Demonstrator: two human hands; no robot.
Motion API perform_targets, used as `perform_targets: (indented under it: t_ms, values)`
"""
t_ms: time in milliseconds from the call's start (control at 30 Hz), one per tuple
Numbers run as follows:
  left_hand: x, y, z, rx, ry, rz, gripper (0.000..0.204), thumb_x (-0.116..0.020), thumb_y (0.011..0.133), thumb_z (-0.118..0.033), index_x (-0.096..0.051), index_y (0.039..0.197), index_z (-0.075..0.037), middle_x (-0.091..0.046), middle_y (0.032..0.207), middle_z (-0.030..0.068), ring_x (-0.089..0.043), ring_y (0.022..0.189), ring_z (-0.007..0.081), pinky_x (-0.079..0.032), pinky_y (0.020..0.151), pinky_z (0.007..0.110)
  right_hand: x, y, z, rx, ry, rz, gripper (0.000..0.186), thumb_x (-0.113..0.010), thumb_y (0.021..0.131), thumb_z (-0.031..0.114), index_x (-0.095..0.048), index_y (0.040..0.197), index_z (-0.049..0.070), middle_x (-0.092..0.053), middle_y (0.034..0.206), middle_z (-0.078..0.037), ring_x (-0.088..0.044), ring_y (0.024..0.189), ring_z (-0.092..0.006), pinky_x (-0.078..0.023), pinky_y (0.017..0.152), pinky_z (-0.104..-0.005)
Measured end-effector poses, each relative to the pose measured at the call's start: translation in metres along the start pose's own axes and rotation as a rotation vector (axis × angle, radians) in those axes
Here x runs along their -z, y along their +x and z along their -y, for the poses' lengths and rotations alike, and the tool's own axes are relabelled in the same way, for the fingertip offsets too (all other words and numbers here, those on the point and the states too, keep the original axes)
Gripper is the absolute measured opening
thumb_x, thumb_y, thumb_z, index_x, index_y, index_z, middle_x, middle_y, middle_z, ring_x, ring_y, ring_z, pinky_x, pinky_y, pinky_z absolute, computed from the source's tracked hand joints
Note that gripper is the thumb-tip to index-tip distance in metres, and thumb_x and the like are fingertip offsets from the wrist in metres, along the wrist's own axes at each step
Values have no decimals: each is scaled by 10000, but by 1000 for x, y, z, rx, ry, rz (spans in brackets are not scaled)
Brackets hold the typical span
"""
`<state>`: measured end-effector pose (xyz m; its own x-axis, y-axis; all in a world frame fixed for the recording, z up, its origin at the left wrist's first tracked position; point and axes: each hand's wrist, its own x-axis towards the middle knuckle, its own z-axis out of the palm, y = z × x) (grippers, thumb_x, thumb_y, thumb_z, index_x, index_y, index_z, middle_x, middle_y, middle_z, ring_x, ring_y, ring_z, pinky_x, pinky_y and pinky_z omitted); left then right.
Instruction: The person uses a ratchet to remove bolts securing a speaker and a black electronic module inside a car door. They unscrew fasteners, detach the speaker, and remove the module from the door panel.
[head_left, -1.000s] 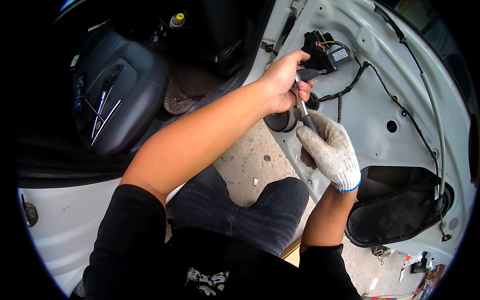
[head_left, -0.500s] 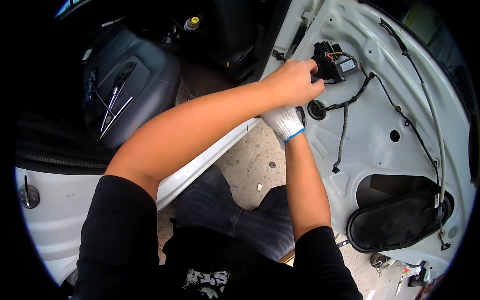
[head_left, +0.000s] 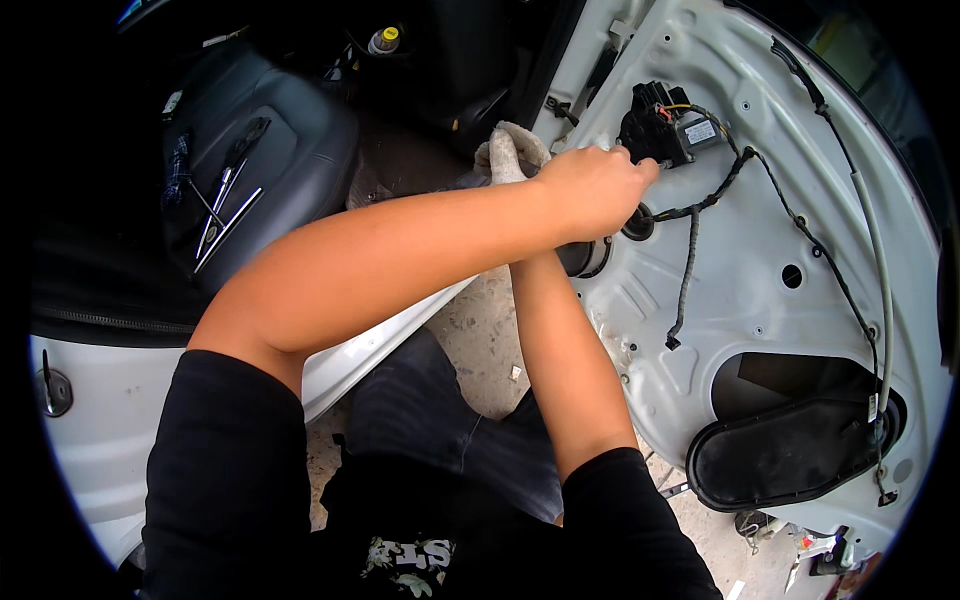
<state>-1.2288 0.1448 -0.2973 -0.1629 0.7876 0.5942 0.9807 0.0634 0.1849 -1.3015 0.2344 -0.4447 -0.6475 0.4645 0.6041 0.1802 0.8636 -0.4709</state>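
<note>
My left hand (head_left: pixel 600 192), bare, reaches across to the bare inner side of a white car door (head_left: pixel 765 310). Its fingers are curled closed beside a black motor unit (head_left: pixel 655 130) with a silver part and wires. Whatever they hold, if anything, is hidden by the hand. Under my left forearm passes my right arm; my right hand (head_left: pixel 512 155), in a white knit glove, is raised beyond it near the door opening. The glove's fingers look apart, though the forearm covers part of it. A dark round part (head_left: pixel 577 257) shows below my left wrist.
A black wiring harness (head_left: pixel 718 190) runs over the door. Lower down sits a black oval cover (head_left: pixel 785 455) by a large opening. Metal hand tools (head_left: pixel 225 215) lie on the dark car seat (head_left: pixel 310 150). A yellow-capped bottle (head_left: pixel 384 41) stands inside the car.
My right hand has moved up and left, from below my left wrist to beyond the forearm. My left hand has shifted slightly down and right, its fingers curled tighter.
</note>
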Motion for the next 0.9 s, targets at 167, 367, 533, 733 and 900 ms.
perform_targets:
  t_ms: [167, 367, 533, 733, 900]
  values:
    - [13, -8, 44, 473, -1011, -8, 299, -563, 878, -246, -510, 1040, 0, -595, 825, 163, -558, 538, 204, -475, 475, 346, 155, -42, 77, -283, 261, 838, 356, -640, 856, 194, -597, 1141, -16, -637, 792, -66, -587, 650, -126, -483, 590, -270]
    - [8, -13, 40, 829, -1643, -71, 334, -544, 891, -269, -537, 990, 50, -593, 796, 140, -524, 548, 140, -457, 496, 298, 223, -70, 99, -227, 162, 559, 321, -658, 794, 238, -634, 979, -23, -620, 656, -91, -620, 608, -188, -495, 607, -325]
    - [9, -4, 3, 161, -189, -78, 237, -607, 825, -199, -582, 937, 9, -660, 865, 207, -677, 794, 350, -549, 677, 449, 88, -32, 75, -40, 516, 98, 374, -434, 1003, 309, -504, 1265, 52, -589, 1170, -79, -555, 1089, -205, -437, 955, -320]
    - [8, 2, 22, 51, -204, -115, 325, -624, 842, -295, -590, 998, -11, -636, 807, 173, -655, 652, 307, -540, 577, 424, 103, -35, 65, -70, 495, 252, 238, -596, 924, 278, -619, 974, 46, -659, 801, -77, -628, 695, -162, -509, 657, -296]
    - [13, -7, 43, 930, -1760, -2, 338, -563, 885, -313, -516, 966, 12, -530, 782, 114, -459, 480, 140, -459, 453, 297, 239, -69, 116, -420, 192, 432, 298, -648, 830, 261, -669, 969, -1, -594, 593, -78, -557, 516, -156, -435, 525, -322]
